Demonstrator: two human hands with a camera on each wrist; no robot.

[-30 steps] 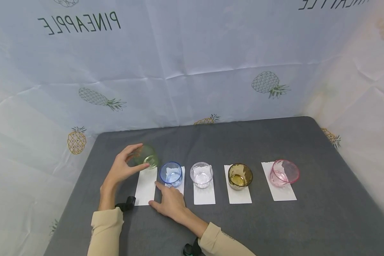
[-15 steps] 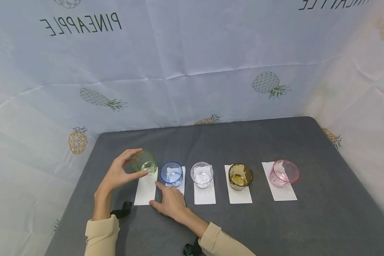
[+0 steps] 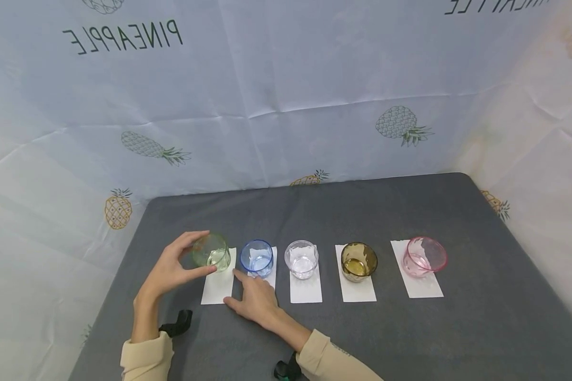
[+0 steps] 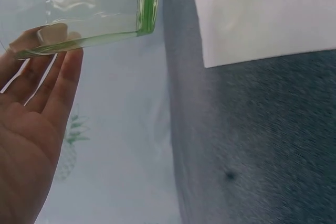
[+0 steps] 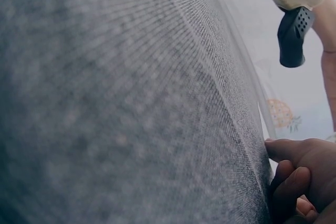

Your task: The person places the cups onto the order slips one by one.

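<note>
My left hand (image 3: 164,270) grips a clear green glass cup (image 3: 212,253) by its side, thumb in front and fingers behind. In the left wrist view the green cup (image 4: 100,9) is held off the table, with its thick green base towards the white paper (image 4: 268,14). In the head view the cup overlaps the far end of the leftmost white paper (image 3: 217,288). My right hand (image 3: 257,303) rests low at that paper's right edge, index finger and thumb extended. In the right wrist view the right hand's (image 5: 310,169) other fingers are curled in.
To the right, a blue cup (image 3: 257,259), a clear cup (image 3: 302,260), an amber cup (image 3: 358,263) and a pink cup (image 3: 424,257) stand in a row on white papers. The grey table (image 3: 410,338) meets a pineapple-print curtain (image 3: 276,143) behind.
My left hand and the green cup have moved slightly left and nearer to me, from the paper's far edge to over its upper left part. The right hand stays in place.
</note>
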